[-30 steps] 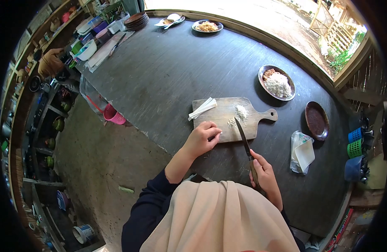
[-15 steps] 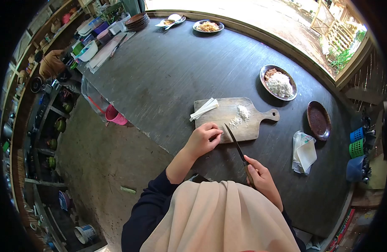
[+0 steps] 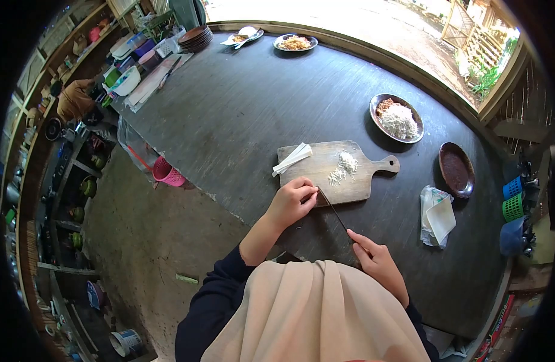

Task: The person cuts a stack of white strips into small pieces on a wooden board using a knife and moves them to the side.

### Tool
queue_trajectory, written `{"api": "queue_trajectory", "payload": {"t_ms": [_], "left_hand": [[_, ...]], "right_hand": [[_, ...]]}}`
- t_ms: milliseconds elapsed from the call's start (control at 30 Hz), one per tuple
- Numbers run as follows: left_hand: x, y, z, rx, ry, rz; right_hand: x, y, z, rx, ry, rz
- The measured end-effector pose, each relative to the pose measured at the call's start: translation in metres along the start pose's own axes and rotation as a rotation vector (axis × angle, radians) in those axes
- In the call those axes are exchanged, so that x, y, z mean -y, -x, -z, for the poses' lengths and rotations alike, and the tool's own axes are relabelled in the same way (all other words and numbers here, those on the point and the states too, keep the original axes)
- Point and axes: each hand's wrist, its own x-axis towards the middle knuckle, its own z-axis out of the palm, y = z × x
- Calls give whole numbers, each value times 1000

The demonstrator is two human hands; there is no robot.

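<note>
Currently, the knife is a narrow dark blade on a slim handle. It lies slanted across the near edge of the wooden cutting board, tip at the board's near-left part. The right hand is closed around the handle, off the board and close to the counter's near edge. The left hand has its fingers curled under, with the tips pressed on the board just beside the blade tip. Whether anything small lies beneath them cannot be told.

A small pile of white shreds sits mid-board, and white strips overhang its far-left corner. The board's handle points toward the counter's right end.

The dark counter is bare from the board to its far-left end. Toward the right end stand a metal plate of shreds, a dark plate and a plastic bag, all apart from the board.

A red packet lies below the right end. Its lettering is too blurred to read.
</note>
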Motion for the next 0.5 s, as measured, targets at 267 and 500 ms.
{"api": "queue_trajectory", "payload": {"t_ms": [267, 500], "left_hand": [[-2, 0, 1, 20, -11, 20], [2, 1, 0, -9, -47, -60]], "right_hand": [[-8, -2, -1, -6, 21, 72], [2, 0, 0, 1, 48, 47]]}}
